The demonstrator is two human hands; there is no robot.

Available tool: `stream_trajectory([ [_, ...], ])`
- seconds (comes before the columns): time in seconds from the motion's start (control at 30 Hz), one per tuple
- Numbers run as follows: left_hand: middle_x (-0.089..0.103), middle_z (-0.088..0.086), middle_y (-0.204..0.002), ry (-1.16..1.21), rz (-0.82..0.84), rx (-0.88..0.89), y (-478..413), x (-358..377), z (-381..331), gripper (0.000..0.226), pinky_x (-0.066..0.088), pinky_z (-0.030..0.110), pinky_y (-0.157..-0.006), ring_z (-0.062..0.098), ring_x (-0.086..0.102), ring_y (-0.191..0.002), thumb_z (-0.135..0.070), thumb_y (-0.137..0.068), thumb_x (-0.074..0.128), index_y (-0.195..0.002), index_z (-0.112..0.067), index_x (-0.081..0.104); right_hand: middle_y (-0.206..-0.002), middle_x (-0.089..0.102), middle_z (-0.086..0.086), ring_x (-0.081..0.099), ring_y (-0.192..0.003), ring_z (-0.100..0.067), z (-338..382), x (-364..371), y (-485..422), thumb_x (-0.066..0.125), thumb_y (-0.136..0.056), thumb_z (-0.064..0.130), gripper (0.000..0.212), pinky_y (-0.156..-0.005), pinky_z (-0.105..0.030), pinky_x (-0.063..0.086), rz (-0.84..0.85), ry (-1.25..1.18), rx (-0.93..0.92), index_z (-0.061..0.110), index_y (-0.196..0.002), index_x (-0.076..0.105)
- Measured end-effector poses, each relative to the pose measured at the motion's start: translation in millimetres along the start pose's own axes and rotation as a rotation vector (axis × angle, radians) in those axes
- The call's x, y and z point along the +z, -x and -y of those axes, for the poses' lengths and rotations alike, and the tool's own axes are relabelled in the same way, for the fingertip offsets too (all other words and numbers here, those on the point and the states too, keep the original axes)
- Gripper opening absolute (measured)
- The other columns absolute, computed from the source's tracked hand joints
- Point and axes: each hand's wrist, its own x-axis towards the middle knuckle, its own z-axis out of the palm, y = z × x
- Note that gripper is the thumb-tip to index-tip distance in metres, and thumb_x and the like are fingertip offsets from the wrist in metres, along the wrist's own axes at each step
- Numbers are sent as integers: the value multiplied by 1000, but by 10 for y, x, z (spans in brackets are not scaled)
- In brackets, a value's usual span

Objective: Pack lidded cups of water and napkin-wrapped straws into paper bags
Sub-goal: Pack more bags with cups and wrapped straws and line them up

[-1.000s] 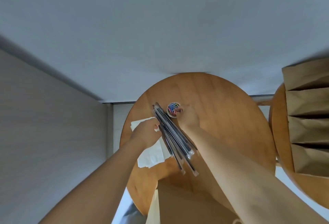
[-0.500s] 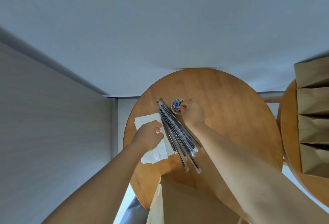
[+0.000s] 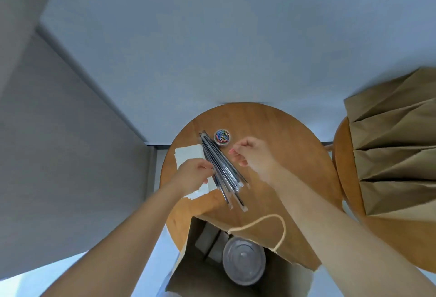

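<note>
Pink paper clip (image 3: 232, 151) is sitting pinched between fingers of the right hand (image 3: 254, 155), while the left hand (image 3: 191, 176) is gripping wrapped straws (image 3: 224, 171) on the counter (image 3: 271, 129).

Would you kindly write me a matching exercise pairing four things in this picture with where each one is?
1 lidded cup
2 paper clip tub
3 napkins
4 folded bags

A on the right-hand table
B inside the open bag
C partly under the left hand
D beside the straws' far ends

Pairs: 1-B, 2-D, 3-C, 4-A
</note>
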Motion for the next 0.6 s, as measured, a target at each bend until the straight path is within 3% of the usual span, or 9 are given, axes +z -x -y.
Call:
stream_trajectory([
  [0.07,61,3,-108,26,-43,-12,290,-5,64,18,48,29,-72,18,61,-90,-20,-96,50,-109,-12,60,-78,66,-2,58,-66,-13,-33,-88,315,50,-94,3,16,-59,-20,47,3,37,-42,9,-81,58],
  [0.17,62,5,-107,141,-83,-96,724,-9,252,19,46,31,-77,17,59,-86,-26,-97,51,-107,-12,58,-79,65,-3,58,-66,-14,-162,-241,764,50,-94,2,15,-57,-18,49,-39,29,-106,7,-82,58],
  [0.27,67,8,-111,222,30,-153,1096,-1,499,28,50,37,-91,24,64,-98,-30,-98,47,-115,-12,60,-78,66,-4,59,-69,-14,-351,-382,1173,50,-94,3,15,-61,-21,50,-121,29,-129,7,-82,58],
  [0.4,64,11,-122,421,59,-94,1491,-8,698,44,49,42,-93,28,62,-108,-29,-83,54,-123,-13,56,-87,65,-2,60,-88,-18,-682,-513,1690,48,-94,7,15,-83,-33,48,-296,-44,-132,11,-83,57],
  [0.5,48,2,-140,170,129,-34,1696,-9,737,77,34,43,-110,25,46,-127,-25,-59,55,-135,-22,43,-105,60,-5,55,-101,-21,-916,-586,2014,46,-97,15,10,-85,-32,43,-426,-115,-109,14,-97,56],
  [0.6,24,0,-153,-298,235,-28,1784,53,737,104,30,42,-113,26,28,-139,-19,-61,63,-149,-29,8,-109,54,-5,49,-105,-20,-1119,-561,2242,42,-99,18,15,-88,-30,36,-388,-118,-26,12,-107,53],
])
